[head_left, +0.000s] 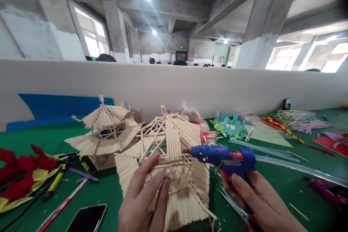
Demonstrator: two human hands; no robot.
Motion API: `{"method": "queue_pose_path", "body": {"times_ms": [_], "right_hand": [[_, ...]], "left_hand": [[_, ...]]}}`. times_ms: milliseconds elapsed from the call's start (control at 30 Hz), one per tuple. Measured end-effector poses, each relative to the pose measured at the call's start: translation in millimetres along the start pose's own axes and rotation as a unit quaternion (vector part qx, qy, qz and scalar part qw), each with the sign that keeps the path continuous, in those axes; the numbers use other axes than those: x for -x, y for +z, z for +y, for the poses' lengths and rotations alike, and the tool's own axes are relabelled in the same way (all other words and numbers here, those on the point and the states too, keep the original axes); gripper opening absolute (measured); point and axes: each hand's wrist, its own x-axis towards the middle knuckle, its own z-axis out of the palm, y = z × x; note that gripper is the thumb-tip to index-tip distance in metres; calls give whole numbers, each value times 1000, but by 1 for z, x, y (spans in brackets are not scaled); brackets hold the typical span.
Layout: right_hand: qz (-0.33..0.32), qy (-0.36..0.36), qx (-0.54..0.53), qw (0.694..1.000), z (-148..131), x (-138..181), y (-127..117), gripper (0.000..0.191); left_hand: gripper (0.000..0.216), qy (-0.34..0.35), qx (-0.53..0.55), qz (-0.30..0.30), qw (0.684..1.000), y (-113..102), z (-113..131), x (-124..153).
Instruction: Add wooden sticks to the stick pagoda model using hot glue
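My left hand is closed around the front of a two-tiered pavilion model built of thin wooden sticks, tilting it toward me. My right hand grips the handle of a blue hot glue gun. Its nozzle points left and touches the sticks near the middle of the model's roof. A second, finished stick pavilion stands upright just to the left, behind the held one.
The green table carries a phone, red and yellow paper flowers, yellow-handled tools, scissors, clear glue sticks, teal paper flowers and coloured strips. A white partition backs the table.
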Motion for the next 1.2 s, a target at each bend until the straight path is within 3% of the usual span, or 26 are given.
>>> {"method": "queue_pose_path", "body": {"times_ms": [333,667,867,1033,1200], "right_hand": [[-26,-50,45,997,7,-1,-7,47],[-27,-17,64,997,17,5,-9,43],[-75,20,-93,993,10,2,-5,45],[0,28,-183,983,18,-1,-13,43],[108,96,-229,963,68,-13,-39,34]], "left_hand": [[23,6,12,5,1000,-2,1,1],[21,-2,17,11,1000,-1,2,1],[19,-2,16,13,1000,-1,3,1],[20,-5,9,14,1000,-1,1,1],[17,-29,21,16,999,-8,10,3]]}}
